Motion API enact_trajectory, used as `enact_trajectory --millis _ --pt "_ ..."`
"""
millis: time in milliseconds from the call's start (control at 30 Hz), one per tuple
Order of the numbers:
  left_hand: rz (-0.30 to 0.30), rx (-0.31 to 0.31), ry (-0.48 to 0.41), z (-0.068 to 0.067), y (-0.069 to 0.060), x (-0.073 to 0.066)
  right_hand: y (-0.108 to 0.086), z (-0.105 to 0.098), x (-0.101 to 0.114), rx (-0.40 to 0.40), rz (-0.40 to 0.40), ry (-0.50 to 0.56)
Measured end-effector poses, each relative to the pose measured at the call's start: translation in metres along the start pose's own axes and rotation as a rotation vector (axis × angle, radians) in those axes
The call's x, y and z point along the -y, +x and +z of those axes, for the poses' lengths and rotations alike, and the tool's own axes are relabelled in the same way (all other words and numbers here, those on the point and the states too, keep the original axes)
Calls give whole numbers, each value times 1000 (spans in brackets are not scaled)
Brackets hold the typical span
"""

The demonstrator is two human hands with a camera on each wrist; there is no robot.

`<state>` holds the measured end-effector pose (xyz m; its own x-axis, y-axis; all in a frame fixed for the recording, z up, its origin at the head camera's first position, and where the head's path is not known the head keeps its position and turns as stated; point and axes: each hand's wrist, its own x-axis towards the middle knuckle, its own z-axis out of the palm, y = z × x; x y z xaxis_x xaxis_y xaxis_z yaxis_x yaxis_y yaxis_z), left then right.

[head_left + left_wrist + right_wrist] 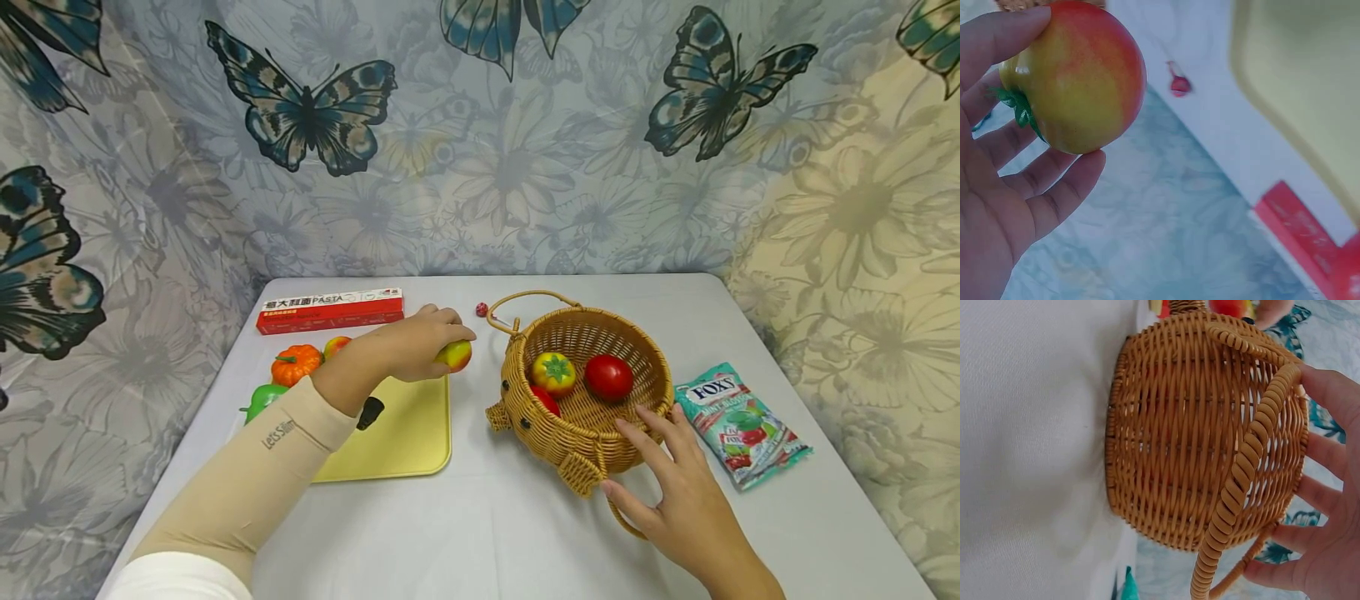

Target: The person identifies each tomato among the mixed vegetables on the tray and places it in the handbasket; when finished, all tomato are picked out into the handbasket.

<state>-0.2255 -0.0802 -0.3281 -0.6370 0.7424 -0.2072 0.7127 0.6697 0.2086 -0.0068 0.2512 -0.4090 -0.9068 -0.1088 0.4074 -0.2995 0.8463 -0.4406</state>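
Observation:
My left hand [423, 340] holds a red-and-yellow tomato [1085, 78] with green leaves at its stem end. Thumb and fingertips grip its sides, above the far right part of the yellow cutting board [408, 433]. To the right stands a wicker basket [517, 358] with an animal face and hoop handles. Inside lie a yellow-and-red tomato [553, 374], a plain red tomato-like piece [608, 377] and another red piece [545, 400], partly hidden by the wall. My right hand [678, 492] rests spread fingertips on the basket's near right rim, beside a lowered handle [1235, 481].
Behind the board lies a red-and-white pasta box [330, 312]. An orange pumpkin [296, 365] and a green pepper-like piece [264, 400] sit left, partly behind my left arm. A black handle [370, 412] shows on the board. A FOX'S candy bag [742, 425] lies right of the basket.

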Motion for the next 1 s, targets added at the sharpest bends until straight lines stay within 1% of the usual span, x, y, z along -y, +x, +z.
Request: enact_trajectory --millis 133,333,567,767,1000 --pt "31 -4 13 -10 3 -11 0 0 0 -3 -1 3" --pt "79 -12 43 -23 8 -25 0 0 1 7 9 0" --pt "140 -23 68 -36 13 -39 -1 1 -1 -22 -13 2" --pt "153 -12 67 -42 19 -52 -1 2 -2 -21 -15 1" --pt "163 6 63 -42 31 -70 0 1 -1 1 7 7"
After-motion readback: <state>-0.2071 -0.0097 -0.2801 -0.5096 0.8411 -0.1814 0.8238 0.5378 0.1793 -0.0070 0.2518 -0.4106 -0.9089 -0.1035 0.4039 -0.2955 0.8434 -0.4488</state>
